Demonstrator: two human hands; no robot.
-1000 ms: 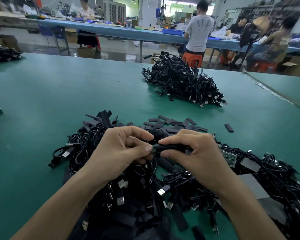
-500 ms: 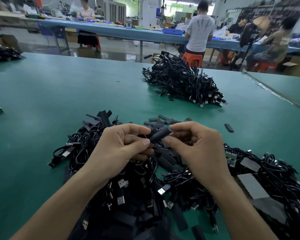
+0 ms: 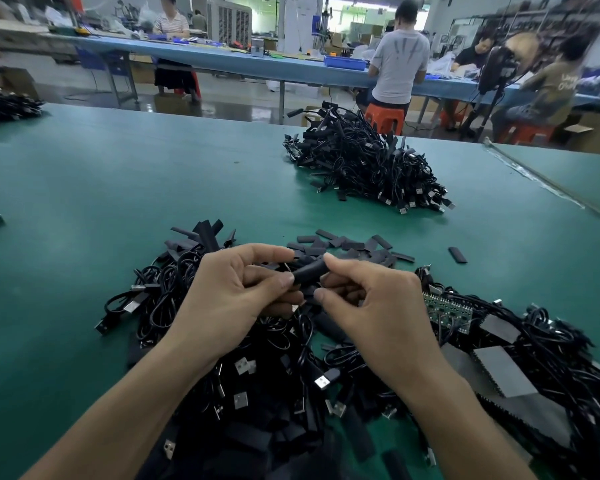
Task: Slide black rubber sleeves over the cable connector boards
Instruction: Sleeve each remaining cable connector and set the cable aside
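A black rubber sleeve (image 3: 309, 272) is held between both hands just above the near cable heap. My left hand (image 3: 236, 292) pinches its left end with thumb and fingers. My right hand (image 3: 371, 299) pinches its right end between forefinger and thumb. The board inside the sleeve is hidden. Under the hands lies a tangle of black USB cables (image 3: 257, 375). Loose flat sleeves (image 3: 347, 245) lie scattered just beyond the hands. A bare green connector board (image 3: 447, 311) shows at the right of the heap.
A second pile of black cables (image 3: 364, 164) sits farther back on the green table (image 3: 84, 188). One stray sleeve (image 3: 458, 255) lies to the right. Grey pads (image 3: 506, 372) lie among cables at right. More cables (image 3: 4, 105) sit far left. People work at a blue bench behind.
The sleeve went from level and low to raised and tilted, its right end higher. The right hand shifted its pinch along the sleeve's right end; the left hand stayed nearly in place.
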